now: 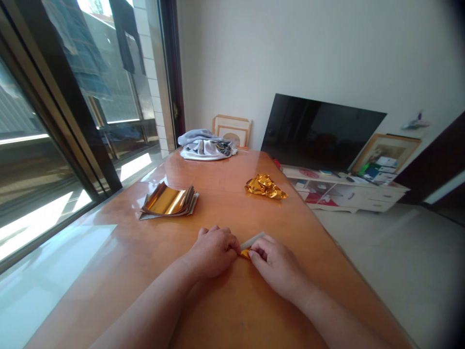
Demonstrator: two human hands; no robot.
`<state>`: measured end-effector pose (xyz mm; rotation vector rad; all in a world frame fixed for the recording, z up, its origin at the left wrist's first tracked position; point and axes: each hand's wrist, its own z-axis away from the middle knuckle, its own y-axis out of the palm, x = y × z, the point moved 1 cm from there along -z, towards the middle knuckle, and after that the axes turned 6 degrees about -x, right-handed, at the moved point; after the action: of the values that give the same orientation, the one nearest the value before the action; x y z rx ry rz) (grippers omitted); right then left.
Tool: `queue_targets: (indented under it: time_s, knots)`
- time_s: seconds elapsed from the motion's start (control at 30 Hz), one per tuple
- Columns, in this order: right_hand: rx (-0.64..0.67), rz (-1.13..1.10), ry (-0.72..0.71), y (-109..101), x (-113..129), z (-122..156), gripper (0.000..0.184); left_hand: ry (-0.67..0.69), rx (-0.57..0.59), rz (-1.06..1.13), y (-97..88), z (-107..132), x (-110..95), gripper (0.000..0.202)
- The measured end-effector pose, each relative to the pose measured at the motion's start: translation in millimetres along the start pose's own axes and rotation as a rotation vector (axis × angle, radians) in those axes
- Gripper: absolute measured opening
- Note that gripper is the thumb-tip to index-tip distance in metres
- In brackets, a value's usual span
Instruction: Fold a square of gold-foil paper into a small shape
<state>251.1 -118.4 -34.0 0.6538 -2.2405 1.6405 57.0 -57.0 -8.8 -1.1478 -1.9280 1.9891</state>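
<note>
My left hand (pixel 214 249) and my right hand (pixel 274 264) rest close together on the orange wooden table (pixel 225 300), fingers curled. Between them they pinch a small piece of gold foil paper (pixel 246 252), whose white back edge sticks out toward the far right. Most of the piece is hidden under my fingers. Farther back on the left lies a stack of gold foil sheets (pixel 169 200), curled up at the edges. A heap of crumpled or folded gold foil pieces (pixel 266 186) lies farther back on the right.
A bundle of grey and white cloth (pixel 206 144) sits at the table's far end. Glass sliding doors run along the left. A black television (pixel 319 133) stands on a low white cabinet (pixel 348 191) at the right, with framed pictures against the wall.
</note>
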Motion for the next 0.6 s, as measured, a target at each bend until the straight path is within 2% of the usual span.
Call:
queue_targets:
  time_s: [0.37,0.6]
  knots:
    - [0.004,-0.09,0.036,4,-12,1,0.025,-0.015,-0.009,-0.025,3.9,0,-2,0.014]
    - [-0.007,-0.01,0.024,2,-13,3,0.033,-0.044,-0.029,-0.029,7.0,-2,-4,0.021]
